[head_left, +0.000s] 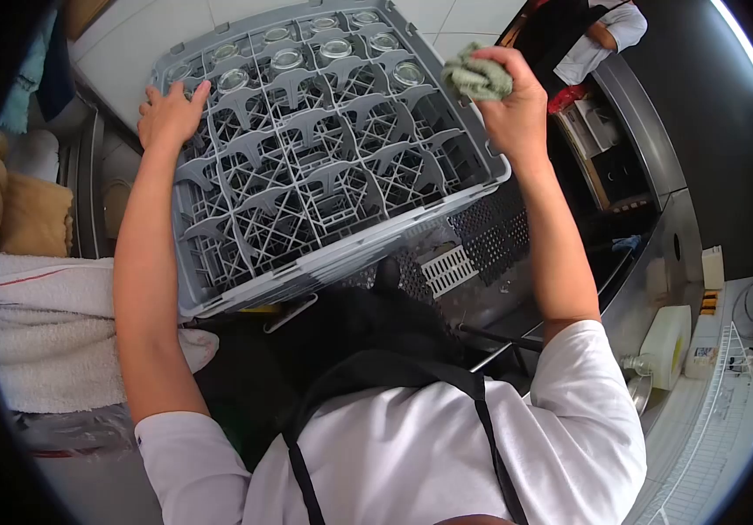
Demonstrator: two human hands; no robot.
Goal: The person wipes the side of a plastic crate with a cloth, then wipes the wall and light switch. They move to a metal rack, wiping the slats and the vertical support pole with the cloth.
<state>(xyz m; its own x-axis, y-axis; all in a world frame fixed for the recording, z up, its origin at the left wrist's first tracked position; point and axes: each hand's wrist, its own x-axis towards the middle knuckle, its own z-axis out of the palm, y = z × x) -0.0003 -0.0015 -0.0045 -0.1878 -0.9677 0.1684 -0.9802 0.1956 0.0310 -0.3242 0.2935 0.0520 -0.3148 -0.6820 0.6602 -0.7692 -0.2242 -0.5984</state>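
Note:
A large grey compartment rack [333, 254] lies in front of me, with several upturned glasses [287, 59] in its far rows and bare compartments nearer to me. My left hand [171, 115] rests at the rack's left edge, its fingers spread and nothing visible in them. Beyond the rack's right edge, my right hand [517, 105] grips a crumpled green cloth [479, 73] between thumb and fingers.
Folded white towels [48, 315] and a tan cloth [35, 214] lie at the left. Below the rack is perforated dark matting [492, 236]. Another person [604, 35] stands at the upper right. A plastic container [664, 348] stands on the right.

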